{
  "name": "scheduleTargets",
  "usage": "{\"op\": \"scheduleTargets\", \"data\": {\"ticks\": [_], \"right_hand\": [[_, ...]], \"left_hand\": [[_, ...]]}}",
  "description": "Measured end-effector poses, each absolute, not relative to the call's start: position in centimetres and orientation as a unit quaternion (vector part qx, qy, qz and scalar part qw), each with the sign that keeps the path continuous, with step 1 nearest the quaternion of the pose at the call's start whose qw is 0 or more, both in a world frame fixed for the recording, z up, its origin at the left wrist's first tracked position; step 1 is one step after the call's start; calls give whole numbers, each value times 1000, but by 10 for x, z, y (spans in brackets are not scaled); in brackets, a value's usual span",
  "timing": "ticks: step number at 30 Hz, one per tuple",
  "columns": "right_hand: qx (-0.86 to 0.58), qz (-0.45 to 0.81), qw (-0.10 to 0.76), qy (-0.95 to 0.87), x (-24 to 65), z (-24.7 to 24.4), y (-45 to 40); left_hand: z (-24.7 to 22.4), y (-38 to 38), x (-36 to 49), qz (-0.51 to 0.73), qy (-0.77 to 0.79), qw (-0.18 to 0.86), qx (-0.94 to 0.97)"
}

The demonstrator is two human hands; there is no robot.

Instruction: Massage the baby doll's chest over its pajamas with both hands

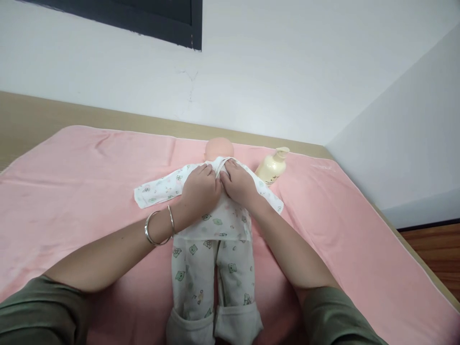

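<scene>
A doll [219,148] lies on a pink cloth [108,201], the top of its bald head showing above the collar. It wears a white patterned shirt [230,221] with both sleeves spread, and matching trousers [196,282] with turned-up cuffs. At the chest, just below the neck, my left hand [202,189] is closed on the shirt's front. Close beside it on the right, my right hand [240,182] also grips the shirt near the collar. Two silver bangles circle my left wrist. The doll's face is hidden.
A cream pump bottle [272,166] leans on the pink cloth, right of the doll's head and beside the right sleeve. Behind the wooden table edge [151,122] stands a white wall with a dark frame at the upper left.
</scene>
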State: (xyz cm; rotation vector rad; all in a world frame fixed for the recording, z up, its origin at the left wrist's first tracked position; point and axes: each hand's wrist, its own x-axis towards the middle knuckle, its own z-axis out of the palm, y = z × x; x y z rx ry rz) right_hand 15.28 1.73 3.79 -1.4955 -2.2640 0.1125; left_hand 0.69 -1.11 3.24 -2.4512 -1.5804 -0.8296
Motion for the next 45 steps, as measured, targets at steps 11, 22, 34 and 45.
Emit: {"op": "scheduleTargets", "data": {"ticks": [11, 22, 34, 45], "right_hand": [[-554, -25, 199, -808, 144, 33, 3], [-529, 22, 222, -819, 133, 35, -19], [-569, 60, 259, -778, 145, 19, 17], [-570, 53, 255, -779, 144, 21, 16]], "left_hand": [[14, 15, -3, -327, -556, -77, -760], [6, 20, -4, -312, -561, -52, -765], [2, 16, -2, -357, -558, -65, -746], [-1, 17, -2, -362, -561, -63, -741]]}}
